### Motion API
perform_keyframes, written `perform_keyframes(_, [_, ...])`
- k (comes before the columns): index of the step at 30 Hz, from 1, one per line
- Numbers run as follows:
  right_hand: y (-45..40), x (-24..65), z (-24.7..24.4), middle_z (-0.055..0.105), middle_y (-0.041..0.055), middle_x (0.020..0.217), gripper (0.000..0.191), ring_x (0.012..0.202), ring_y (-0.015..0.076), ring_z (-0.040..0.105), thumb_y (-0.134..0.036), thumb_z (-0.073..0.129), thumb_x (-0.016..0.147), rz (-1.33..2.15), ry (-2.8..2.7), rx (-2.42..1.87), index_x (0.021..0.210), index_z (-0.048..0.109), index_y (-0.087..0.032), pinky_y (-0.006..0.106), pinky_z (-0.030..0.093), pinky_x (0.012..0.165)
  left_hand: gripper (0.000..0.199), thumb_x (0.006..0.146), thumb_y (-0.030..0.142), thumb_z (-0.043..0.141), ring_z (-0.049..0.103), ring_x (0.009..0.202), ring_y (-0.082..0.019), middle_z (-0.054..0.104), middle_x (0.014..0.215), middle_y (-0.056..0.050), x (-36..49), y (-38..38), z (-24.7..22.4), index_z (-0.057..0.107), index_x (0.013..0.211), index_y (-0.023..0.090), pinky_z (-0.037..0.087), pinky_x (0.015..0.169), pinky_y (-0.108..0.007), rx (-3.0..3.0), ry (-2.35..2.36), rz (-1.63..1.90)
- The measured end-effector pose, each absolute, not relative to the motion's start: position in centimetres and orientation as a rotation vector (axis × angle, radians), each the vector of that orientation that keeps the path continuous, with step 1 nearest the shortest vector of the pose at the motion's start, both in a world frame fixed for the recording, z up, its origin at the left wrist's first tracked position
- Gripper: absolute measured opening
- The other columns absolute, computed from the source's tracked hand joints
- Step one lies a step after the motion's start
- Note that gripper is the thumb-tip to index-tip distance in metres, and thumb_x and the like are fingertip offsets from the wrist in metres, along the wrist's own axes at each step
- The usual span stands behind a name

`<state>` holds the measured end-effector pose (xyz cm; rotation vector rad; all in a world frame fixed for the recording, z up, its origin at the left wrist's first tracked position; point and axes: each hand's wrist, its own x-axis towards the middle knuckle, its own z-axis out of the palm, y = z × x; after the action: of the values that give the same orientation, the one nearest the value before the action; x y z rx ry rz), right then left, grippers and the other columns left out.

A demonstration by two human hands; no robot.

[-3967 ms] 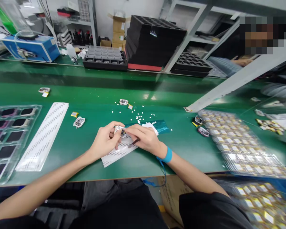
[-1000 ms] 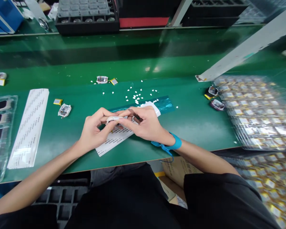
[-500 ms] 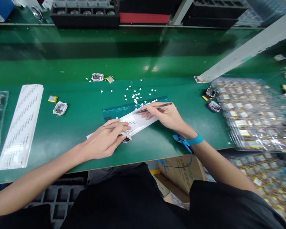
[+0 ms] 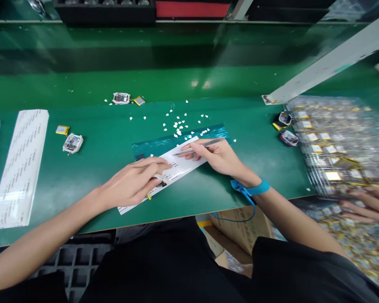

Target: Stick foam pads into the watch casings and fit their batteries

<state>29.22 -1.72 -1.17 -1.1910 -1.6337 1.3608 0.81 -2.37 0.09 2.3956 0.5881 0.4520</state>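
My left hand (image 4: 131,181) is closed around a small white device housing (image 4: 161,180) with electronics inside, and its fingertips rest on a white sticker sheet (image 4: 186,164). A bit of yellow battery (image 4: 149,196) pokes out below that hand. In my right hand (image 4: 219,156) is a pair of metal tweezers (image 4: 205,145), pinched between thumb and fingers, tips low over the sheet just right of my left fingers. Whether the tips grip a sticker is too small to see. Under the sheet's upper edge lies a teal film strip (image 4: 154,143).
Small white pieces (image 4: 178,126) are scattered behind the sheet. Open housings (image 4: 72,143) with batteries lie left and back; dark ones (image 4: 289,138) lie right. Another sheet (image 4: 19,168) is at left. Another person's hand (image 4: 369,204) is by stacked clear trays (image 4: 334,139).
The tweezer tips have moved slightly left and down toward my left fingers. The housing in my left hand has shifted a little left. Another person's hand has appeared at right.
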Motion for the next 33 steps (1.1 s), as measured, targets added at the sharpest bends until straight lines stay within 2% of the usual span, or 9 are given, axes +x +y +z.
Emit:
perform_keyframes(3, [-1.5, 29.6, -1.0, 0.080, 0.0076, 0.095, 0.040, 0.078, 0.0166, 0.075, -0.056, 0.065, 0.098, 1.421, -1.647, -1.159, 0.092, 0.082, -0.021, 0.026, 0.061, 0.066, 0.014, 0.105, 0.019, 0.040, 0.050, 0.144, -0.029, 0.062, 0.144, -0.015, 1.0, -2.4, 0.0, 0.054, 0.108, 0.018, 0.058, 0.102, -0.044, 2.408, 0.644, 0.484])
perform_keyframes(7, [-1.1, 30.2, -1.0, 0.079, 0.0104, 0.088, 0.051, 0.071, 0.0150, 0.071, -0.059, 0.063, 0.098, 1.403, -1.621, -1.193, 0.071, 0.078, -0.018, 0.023, 0.055, 0.056, 0.017, 0.104, 0.021, 0.039, 0.053, 0.141, -0.030, 0.064, 0.139, -0.018, 1.2, -2.5, -0.3, 0.055, 0.107, 0.017, 0.060, 0.098, -0.045, 2.410, 0.696, 0.475])
perform_keyframes(10, [-1.0, 29.9, -0.5, 0.080, 0.0102, 0.090, 0.050, 0.068, 0.0143, 0.070, -0.059, 0.062, 0.099, 1.341, -1.553, -1.195, 0.075, 0.080, -0.019, 0.023, 0.053, 0.049, 0.018, 0.103, 0.022, 0.042, 0.058, 0.136, -0.029, 0.068, 0.134, -0.015, 1.3, -2.7, -0.1, 0.060, 0.107, 0.017, 0.059, 0.101, -0.044, 2.381, 0.677, 0.587])
perform_keyframes(12, [-1.2, 29.0, 0.5, 0.080, 0.0085, 0.090, 0.044, 0.067, 0.0149, 0.071, -0.058, 0.064, 0.098, 1.294, -1.487, -1.149, 0.082, 0.080, -0.020, 0.024, 0.056, 0.050, 0.017, 0.102, 0.022, 0.048, 0.069, 0.121, -0.026, 0.075, 0.121, -0.010, 1.4, -2.9, 0.6, 0.064, 0.107, 0.018, 0.061, 0.096, -0.039, 2.264, 0.751, 0.730])
perform_keyframes(14, [-1.5, 27.6, 1.8, 0.080, 0.0066, 0.089, 0.039, 0.067, 0.0166, 0.073, -0.057, 0.066, 0.098, 1.237, -1.444, -1.089, 0.088, 0.079, -0.022, 0.027, 0.060, 0.053, 0.014, 0.101, 0.025, 0.055, 0.078, 0.093, -0.021, 0.079, 0.106, -0.007, 1.4, -2.9, 1.4, 0.067, 0.106, 0.018, 0.064, 0.081, -0.032, 2.016, 0.929, 0.856])
perform_keyframes(17, [-2.0, 25.2, 3.4, 0.079, 0.0046, 0.086, 0.037, 0.070, 0.0185, 0.076, -0.056, 0.065, 0.098, 1.139, -1.425, -1.041, 0.089, 0.077, -0.023, 0.028, 0.062, 0.053, 0.020, 0.100, 0.031, 0.061, 0.076, 0.064, -0.018, 0.078, 0.081, -0.003, 1.2, -2.7, 2.5, 0.068, 0.113, 0.018, 0.061, 0.056, -0.027, 1.616, 1.077, 0.877])
perform_keyframes(20, [-2.3, 23.1, 3.8, 0.078, 0.0037, 0.081, 0.039, 0.067, 0.0178, 0.075, -0.058, 0.064, 0.098, 1.156, -1.426, -1.013, 0.086, 0.074, -0.022, 0.026, 0.060, 0.050, 0.030, 0.097, 0.031, 0.066, 0.079, 0.070, -0.022, 0.080, 0.081, -0.003, 1.1, -2.5, 2.9, 0.067, 0.124, 0.018, 0.066, 0.064, -0.031, 1.406, 0.987, 0.815])
perform_keyframes(23, [-2.6, 22.0, 3.1, 0.075, 0.0026, 0.075, 0.039, 0.062, 0.0165, 0.073, -0.057, 0.063, 0.099, 1.224, -1.406, -0.971, 0.085, 0.073, -0.022, 0.027, 0.061, 0.051, 0.038, 0.091, 0.025, 0.073, 0.080, 0.087, -0.025, 0.080, 0.107, -0.007, 1.2, -2.7, 2.8, 0.066, 0.128, 0.017, 0.069, 0.080, -0.035, 1.310, 0.885, 0.816])
perform_keyframes(33, [-3.1, 21.5, 2.1, 0.076, 0.0042, 0.080, 0.039, 0.060, 0.0169, 0.072, -0.059, 0.061, 0.099, 1.152, -1.404, -1.055, 0.087, 0.073, -0.024, 0.030, 0.064, 0.054, 0.044, 0.091, 0.022, 0.071, 0.079, 0.096, -0.028, 0.079, 0.111, -0.008, 1.5, -3.4, 2.6, 0.063, 0.134, 0.018, 0.071, 0.078, -0.036, 1.343, 0.909, 0.809])
